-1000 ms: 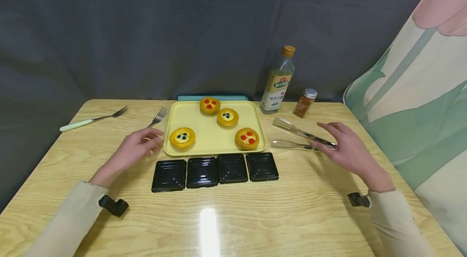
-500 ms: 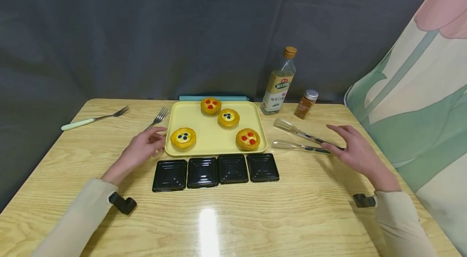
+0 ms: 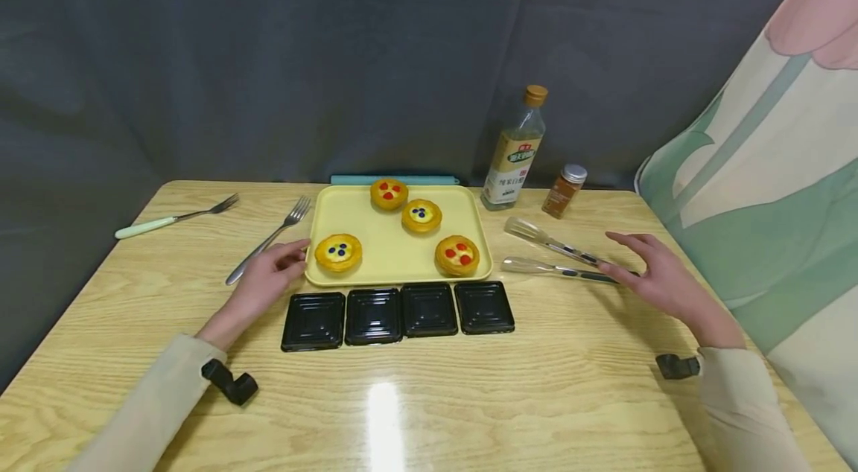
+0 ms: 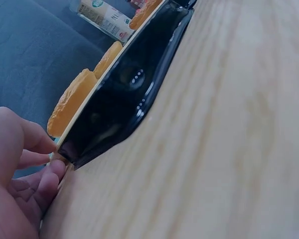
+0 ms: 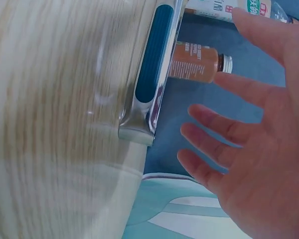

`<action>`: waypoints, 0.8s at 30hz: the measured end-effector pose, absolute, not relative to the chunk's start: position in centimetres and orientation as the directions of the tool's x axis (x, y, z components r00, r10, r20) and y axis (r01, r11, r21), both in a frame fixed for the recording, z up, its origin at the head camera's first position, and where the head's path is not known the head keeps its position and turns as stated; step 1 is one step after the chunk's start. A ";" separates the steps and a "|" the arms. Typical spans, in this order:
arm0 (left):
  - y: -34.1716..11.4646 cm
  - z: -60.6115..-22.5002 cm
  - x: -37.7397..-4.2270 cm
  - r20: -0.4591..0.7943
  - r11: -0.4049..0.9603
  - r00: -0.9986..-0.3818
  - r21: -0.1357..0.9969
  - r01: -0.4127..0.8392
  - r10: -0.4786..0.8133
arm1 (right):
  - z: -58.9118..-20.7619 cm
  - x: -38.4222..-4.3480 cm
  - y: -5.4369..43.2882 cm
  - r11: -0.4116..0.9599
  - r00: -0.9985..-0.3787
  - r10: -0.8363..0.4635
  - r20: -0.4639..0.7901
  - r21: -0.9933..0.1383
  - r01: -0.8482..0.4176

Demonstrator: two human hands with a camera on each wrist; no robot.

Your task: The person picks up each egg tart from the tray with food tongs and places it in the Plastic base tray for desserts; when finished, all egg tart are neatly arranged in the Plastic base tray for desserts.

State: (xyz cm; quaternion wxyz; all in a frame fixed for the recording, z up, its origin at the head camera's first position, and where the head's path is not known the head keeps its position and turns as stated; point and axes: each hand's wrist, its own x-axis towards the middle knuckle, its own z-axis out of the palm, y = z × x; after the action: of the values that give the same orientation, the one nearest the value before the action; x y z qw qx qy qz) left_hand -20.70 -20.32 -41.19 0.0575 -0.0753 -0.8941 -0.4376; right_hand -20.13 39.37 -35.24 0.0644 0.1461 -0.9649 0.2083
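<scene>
My left hand (image 3: 269, 275) is at the left edge of a pale yellow tray (image 3: 375, 263), its thumb and fingers pinching the rim; the left wrist view shows the fingertips (image 4: 57, 167) there. On the tray lie several tarts, including a blue-dotted tart (image 3: 338, 253) and a red-dotted tart (image 3: 457, 255). My right hand (image 3: 670, 282) is spread with fingers apart, close over the handle end of metal tongs (image 3: 570, 252). In the right wrist view the tongs' handle (image 5: 154, 55) lies beside the relaxed fingers, with nothing held.
Several black square dishes (image 3: 429, 310) line the tray's front edge. A silver fork (image 3: 268, 241) lies left of the tray, and a green-handled fork (image 3: 154, 225) farther left. Behind the tongs stand a vinegar bottle (image 3: 512, 159) and a spice jar (image 3: 564, 191). A dark curtain (image 3: 335, 62) hangs behind.
My left hand has moved right onto the tray's rim, uncovering the fork's handle. My right hand has shifted slightly right, toward the end of the tongs.
</scene>
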 end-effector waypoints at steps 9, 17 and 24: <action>-20.3 -41.4 -20.6 0.180 0.602 -0.981 0.777 0.184 0.068 | -36.1 -20.8 40.3 0.797 -0.939 -0.306 0.155 -0.498 -0.342; -20.2 -41.9 -20.7 0.183 0.608 -0.982 0.774 0.178 0.055 | -37.3 -22.0 40.0 0.760 -0.912 -0.364 0.189 -0.507 -0.408; -20.2 -41.8 -20.8 0.180 0.609 -0.982 0.774 0.173 0.050 | -37.6 -22.4 39.0 0.790 -0.906 -0.386 0.175 -0.444 -0.422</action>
State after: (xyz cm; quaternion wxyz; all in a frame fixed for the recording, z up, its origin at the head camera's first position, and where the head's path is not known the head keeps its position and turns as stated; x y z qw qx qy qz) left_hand -20.78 -20.15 -41.83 0.0703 -0.0623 -0.8941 -0.4379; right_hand -22.43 38.96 -37.60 0.0375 0.2137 -0.9454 0.2433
